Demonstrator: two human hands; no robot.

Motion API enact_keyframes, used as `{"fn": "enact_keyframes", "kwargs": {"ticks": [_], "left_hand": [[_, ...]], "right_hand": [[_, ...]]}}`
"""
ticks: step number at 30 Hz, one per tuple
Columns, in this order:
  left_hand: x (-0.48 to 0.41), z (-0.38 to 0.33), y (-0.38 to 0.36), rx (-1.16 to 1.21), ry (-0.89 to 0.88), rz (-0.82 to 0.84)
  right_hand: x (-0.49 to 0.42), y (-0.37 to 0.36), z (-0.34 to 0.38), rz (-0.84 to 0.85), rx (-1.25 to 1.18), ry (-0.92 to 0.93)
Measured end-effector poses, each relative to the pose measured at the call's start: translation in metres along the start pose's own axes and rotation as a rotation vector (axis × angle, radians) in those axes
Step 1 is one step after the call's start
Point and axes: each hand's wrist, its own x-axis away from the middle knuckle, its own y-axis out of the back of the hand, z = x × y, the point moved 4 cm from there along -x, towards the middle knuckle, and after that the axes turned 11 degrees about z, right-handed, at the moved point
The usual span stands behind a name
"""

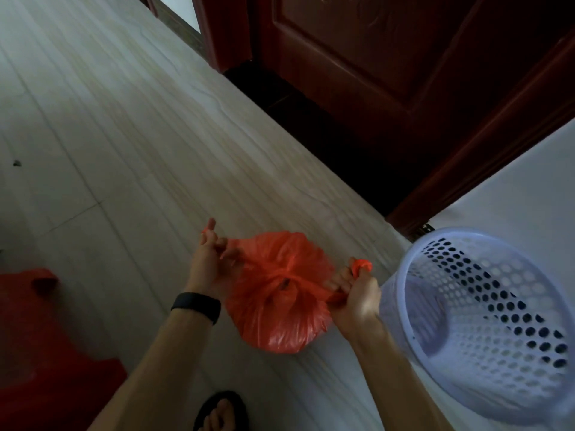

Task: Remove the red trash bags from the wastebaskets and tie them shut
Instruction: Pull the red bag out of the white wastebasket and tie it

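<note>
A full red trash bag [280, 315] sits on the pale floor in front of me, outside the basket. Its top is gathered into a knot at the middle. My left hand [208, 262] grips one twisted end of the bag on the left side. On the right, my right hand [354, 290] grips the other end. Both ends are stretched taut, away from the knot. A pale lilac perforated wastebasket [485, 312] stands just right of my right hand, with no red bag showing inside it.
A dark red wooden door [389, 57] and its frame rise behind the bag, with a white wall [513, 197] to the right. A red plastic object [40, 353] lies at the lower left. My sandalled foot [221, 412] is at the bottom edge.
</note>
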Motion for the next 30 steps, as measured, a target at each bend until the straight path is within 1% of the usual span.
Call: {"fn": "enact_keyframes", "kwargs": {"ticks": [3,6,8,10,13,14,16,18,19,21,22,24,25,27,29,30], "left_hand": [[0.015,-0.009,0.022,-0.043,0.053,-0.061],[0.024,-0.021,0.032,-0.075,0.06,-0.125],[0.029,-0.027,0.034,-0.137,0.041,-0.146],[0.035,-0.032,0.028,-0.225,0.005,-0.115],[0.041,-0.038,0.012,-0.291,0.04,-0.062],[0.044,-0.038,0.006,-0.288,0.064,-0.038],[0.049,-0.038,-0.002,-0.309,0.097,-0.023],[0.058,-0.03,0.001,-0.315,0.135,-0.043],[0.061,-0.025,0.007,-0.293,0.146,-0.063],[0.071,-0.016,0.021,-0.168,0.148,-0.092],[0.076,-0.012,0.027,-0.128,0.147,-0.097],[0.084,-0.003,0.032,-0.167,0.156,-0.076],[0.086,0.002,0.034,-0.257,0.153,-0.053],[0.083,0.009,0.035,-0.539,0.108,0.003],[0.071,0.013,0.041,-0.988,0.039,0.013],[0.064,0.014,0.044,-1.202,0.008,-0.017]], "right_hand": [[0.008,0.014,-0.002,-0.088,0.09,-0.021],[0.013,0.02,-0.007,-0.127,0.136,-0.062],[0.013,0.02,-0.008,-0.165,0.232,-0.106],[0.014,0.012,-0.004,-0.176,0.329,-0.124],[0.013,0.001,0.008,-0.18,0.517,-0.094],[0.013,-0.002,0.01,-0.157,0.538,-0.077],[0.013,-0.003,0.009,-0.087,0.507,-0.076],[0.022,0.003,0.002,0.012,0.386,-0.102],[0.027,0.006,-0.003,0.073,0.311,-0.103],[0.042,0.015,-0.014,0.16,0.231,-0.094],[0.048,0.021,-0.018,0.185,0.229,-0.071],[0.055,0.039,-0.027,0.227,0.274,-0.029],[0.055,0.048,-0.033,0.239,0.377,-0.008],[0.053,0.057,-0.043,0.261,0.776,0.079],[0.05,0.049,-0.049,0.268,1.221,0.241],[0.049,0.037,-0.051,0.277,1.363,0.331]]}}
